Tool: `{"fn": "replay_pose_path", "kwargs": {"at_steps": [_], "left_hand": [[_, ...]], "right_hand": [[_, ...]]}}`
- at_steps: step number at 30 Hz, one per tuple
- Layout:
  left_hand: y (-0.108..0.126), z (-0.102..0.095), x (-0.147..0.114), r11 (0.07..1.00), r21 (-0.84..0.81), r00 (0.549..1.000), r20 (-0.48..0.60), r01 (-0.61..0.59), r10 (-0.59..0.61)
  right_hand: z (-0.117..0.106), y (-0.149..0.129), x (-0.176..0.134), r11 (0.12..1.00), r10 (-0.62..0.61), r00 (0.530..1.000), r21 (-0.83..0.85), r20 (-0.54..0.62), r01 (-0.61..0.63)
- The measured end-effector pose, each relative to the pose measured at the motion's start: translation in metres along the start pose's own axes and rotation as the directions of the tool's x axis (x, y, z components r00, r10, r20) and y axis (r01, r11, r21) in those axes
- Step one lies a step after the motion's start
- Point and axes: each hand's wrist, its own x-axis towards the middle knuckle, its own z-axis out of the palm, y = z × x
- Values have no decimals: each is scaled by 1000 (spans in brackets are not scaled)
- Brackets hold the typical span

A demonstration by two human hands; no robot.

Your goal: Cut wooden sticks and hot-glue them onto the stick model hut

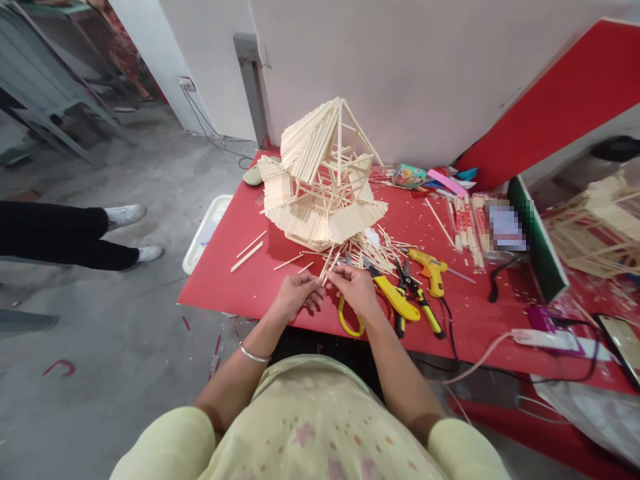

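Note:
My left hand (296,293) and my right hand (356,287) meet over the front edge of the red table (235,287), and together they pinch a thin wooden stick (329,265) that points up toward the model. Just beyond them stands a house model (323,180) built of pale sticks, with a peaked roof. A heap of loose sticks (373,250) lies at its base, right of my hands. Yellow-handled scissors (349,319) lie under my right wrist.
Yellow cutters (395,297), pliers (420,300) and a yellow glue gun (430,270) lie right of my hands. Stick bundles (467,227), a power strip (550,339) and cables sit farther right. A white tray (205,230) juts off the left edge. Another person's legs (75,237) stretch across the floor.

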Motion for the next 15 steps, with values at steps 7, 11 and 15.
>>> {"fn": "replay_pose_path", "kwargs": {"at_steps": [7, 11, 15], "left_hand": [[15, 8, -6, 957, 258, 958, -214, -134, 191], [48, 21, -35, 927, 249, 958, 7, -279, 286], [102, 38, -56, 904, 43, 901, 111, -426, 419]], "right_hand": [[-18, -38, -16, 988, -136, 988, 69, -78, 141], [-20, -79, -24, 964, -245, 969, 95, -33, 247], [-10, -134, -19, 903, -425, 905, 79, 18, 423]]}}
